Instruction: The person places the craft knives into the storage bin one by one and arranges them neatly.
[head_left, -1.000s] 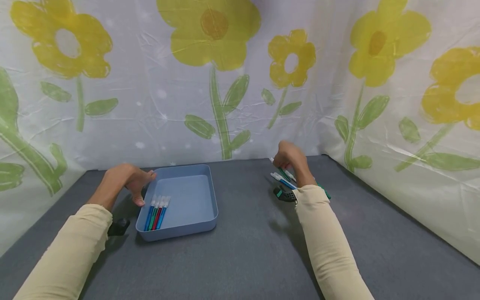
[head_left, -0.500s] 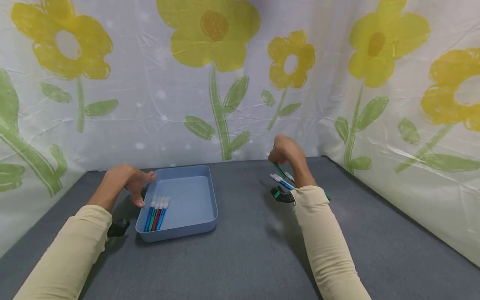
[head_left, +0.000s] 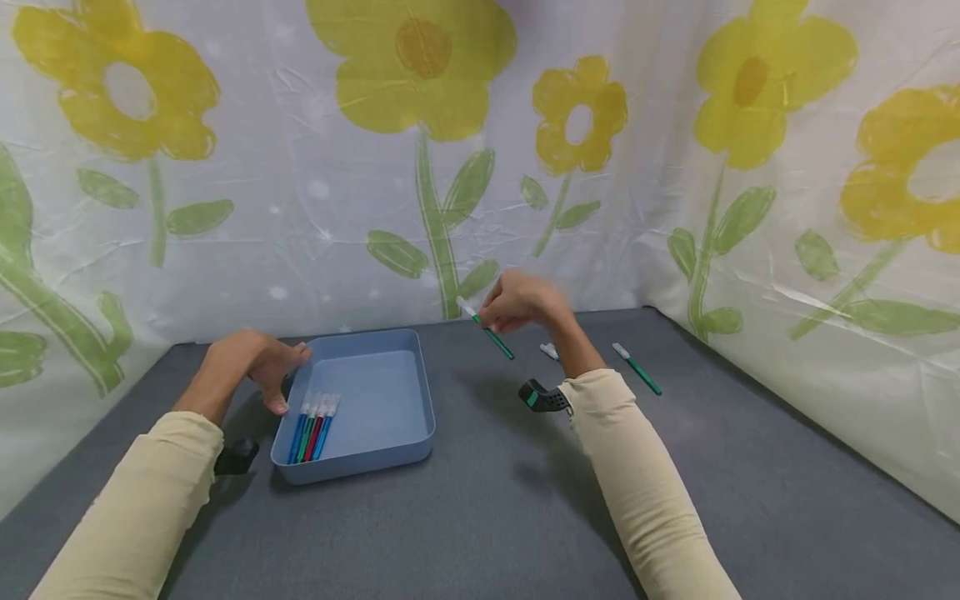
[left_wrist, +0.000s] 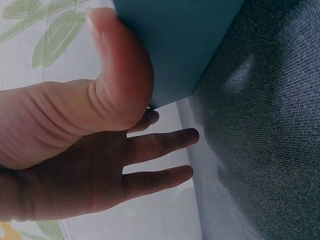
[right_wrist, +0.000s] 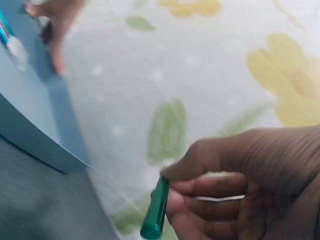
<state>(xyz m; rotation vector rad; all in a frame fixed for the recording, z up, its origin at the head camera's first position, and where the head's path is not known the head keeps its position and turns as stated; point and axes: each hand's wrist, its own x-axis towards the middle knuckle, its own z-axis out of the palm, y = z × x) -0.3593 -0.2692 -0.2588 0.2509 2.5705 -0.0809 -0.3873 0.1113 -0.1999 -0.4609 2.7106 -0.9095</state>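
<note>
My right hand (head_left: 517,300) pinches a green marker with a clear white cap (head_left: 497,340) between thumb and fingertips, raised over the table's back; its barrel (right_wrist: 156,210) points toward the camera in the right wrist view. My left hand (head_left: 258,362) rests at the back left corner of the blue tray (head_left: 382,383). Its thumb lies against the tray's left side at the rim, while the other fingers (left_wrist: 160,145) reach out straight beyond the corner. Several blue, green and red markers (head_left: 315,433) lie side by side in the tray's front left.
Another green marker (head_left: 641,375) lies on the grey table (head_left: 465,525) at the right. White marker caps (head_left: 550,351) show beside my right wrist, which hides their barrels. A flower-printed curtain (head_left: 315,192) closes off the back and sides.
My right hand has lifted the green marker off the group on the right and carried it left toward the tray. My left hand and the tray have stayed in place.
</note>
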